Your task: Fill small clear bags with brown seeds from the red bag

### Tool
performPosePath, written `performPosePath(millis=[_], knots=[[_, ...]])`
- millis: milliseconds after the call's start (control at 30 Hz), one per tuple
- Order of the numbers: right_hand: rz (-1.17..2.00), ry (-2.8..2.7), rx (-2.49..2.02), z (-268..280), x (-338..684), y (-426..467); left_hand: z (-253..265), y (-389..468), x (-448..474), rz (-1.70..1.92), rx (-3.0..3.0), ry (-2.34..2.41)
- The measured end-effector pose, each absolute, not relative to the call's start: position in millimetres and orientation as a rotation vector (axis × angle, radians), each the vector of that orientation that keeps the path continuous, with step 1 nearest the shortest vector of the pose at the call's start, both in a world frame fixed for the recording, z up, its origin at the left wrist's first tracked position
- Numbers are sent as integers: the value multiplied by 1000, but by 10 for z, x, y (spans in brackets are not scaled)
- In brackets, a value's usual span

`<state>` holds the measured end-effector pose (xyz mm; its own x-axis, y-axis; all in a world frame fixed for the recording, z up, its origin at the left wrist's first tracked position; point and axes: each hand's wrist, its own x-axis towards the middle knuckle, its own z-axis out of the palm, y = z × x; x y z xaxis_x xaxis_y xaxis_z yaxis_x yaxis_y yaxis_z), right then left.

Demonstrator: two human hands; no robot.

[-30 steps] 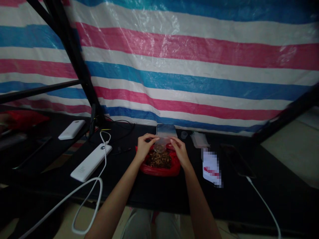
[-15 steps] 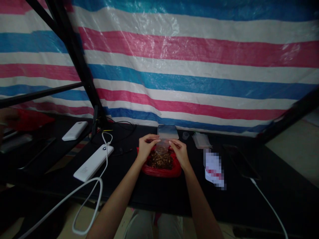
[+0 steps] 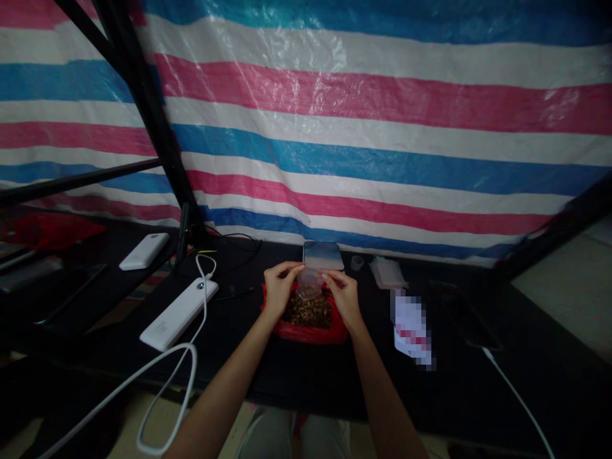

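Observation:
Between my two hands hangs a small clear plastic bag (image 3: pixel 310 280), with some brownish contents at its bottom. My left hand (image 3: pixel 280 287) pinches its upper left edge, and my right hand (image 3: pixel 345 294) pinches the upper right edge. Right below the bag, an opened red plastic bag (image 3: pixel 310 334) lies on the table, filled with loose brown pieces (image 3: pixel 308 312) too small to name. Just behind my hands sits a flat device with a pale grey top (image 3: pixel 323 255), partly hidden by the bag.
A small clear cup (image 3: pixel 356 262) and a stack of clear bags (image 3: pixel 388 273) lie at the back right. A blurred-out white packet (image 3: pixel 412 328) and a dark phone (image 3: pixel 463 315) are further right. Left are white power banks (image 3: pixel 179 313) with a looping cable (image 3: pixel 194 370).
Both hands still hold the clear bag, with only slight finger shifts at its top edge. At far left, another person's hand has gone out of view from the red bag there.

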<state>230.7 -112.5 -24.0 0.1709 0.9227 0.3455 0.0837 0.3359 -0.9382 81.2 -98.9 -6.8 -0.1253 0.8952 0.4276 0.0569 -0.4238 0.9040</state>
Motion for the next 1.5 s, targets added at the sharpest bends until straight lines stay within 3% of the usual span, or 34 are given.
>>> performPosePath(millis=[333,933,1500], knots=[[830,-1114,-1021,-261,2347,-1114,-136,-865,809,1358,1727,988],[717,-1239,-1116,-294,2370,-1066,-212,-801,751,1227,1816,1049],[602,-1248,-1170,-300,2371,-1053,-242,-778,777,1342,1727,1118]])
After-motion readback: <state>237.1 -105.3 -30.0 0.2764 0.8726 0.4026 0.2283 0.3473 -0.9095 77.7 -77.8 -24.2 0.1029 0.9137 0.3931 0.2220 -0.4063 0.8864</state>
